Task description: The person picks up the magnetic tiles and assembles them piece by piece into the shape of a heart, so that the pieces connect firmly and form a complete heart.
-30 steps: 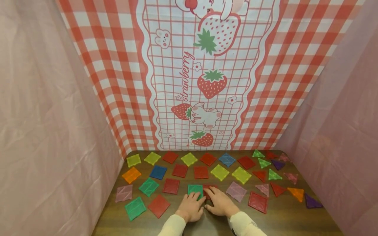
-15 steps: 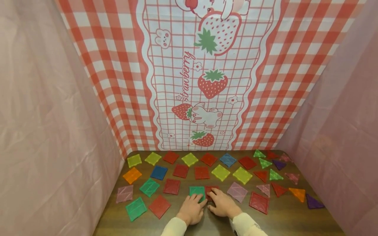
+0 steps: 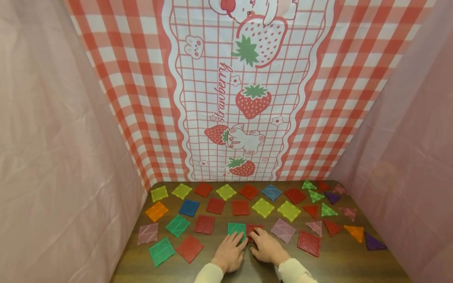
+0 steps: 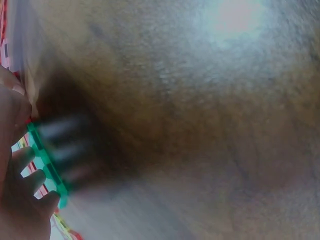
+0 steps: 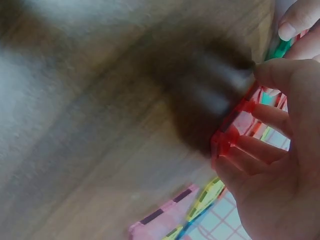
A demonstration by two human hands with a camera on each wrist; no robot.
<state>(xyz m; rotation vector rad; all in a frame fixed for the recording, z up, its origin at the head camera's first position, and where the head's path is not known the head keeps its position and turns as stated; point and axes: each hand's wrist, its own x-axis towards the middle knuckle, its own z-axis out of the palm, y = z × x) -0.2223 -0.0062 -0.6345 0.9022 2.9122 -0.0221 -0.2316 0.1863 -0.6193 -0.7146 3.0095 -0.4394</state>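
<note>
Flat on the dark wooden table lies a green translucent square magnetic tile (image 3: 235,227), with my left hand's (image 3: 228,252) fingertips resting on it. Right beside it is a red translucent square tile (image 3: 253,227), partly covered by the fingers of my right hand (image 3: 267,247). The two tiles lie edge to edge or nearly so. In the left wrist view, extended fingers touch the green tile's (image 4: 46,162) top. The right wrist view shows fingers spread over the red tile (image 5: 226,132), the thumb reaching toward its near edge.
Several square tiles in yellow, red, blue, orange, green and pink lie in loose rows, such as a pink one (image 3: 283,230) and a red one (image 3: 190,249). Triangular tiles (image 3: 354,232) lie at the right. A strawberry-print cloth (image 3: 240,118) hangs behind; pink curtains (image 3: 63,157) flank the table.
The green and red tiles have shifted slightly toward me and to the right, with both hands staying on them. The other tiles keep their places.
</note>
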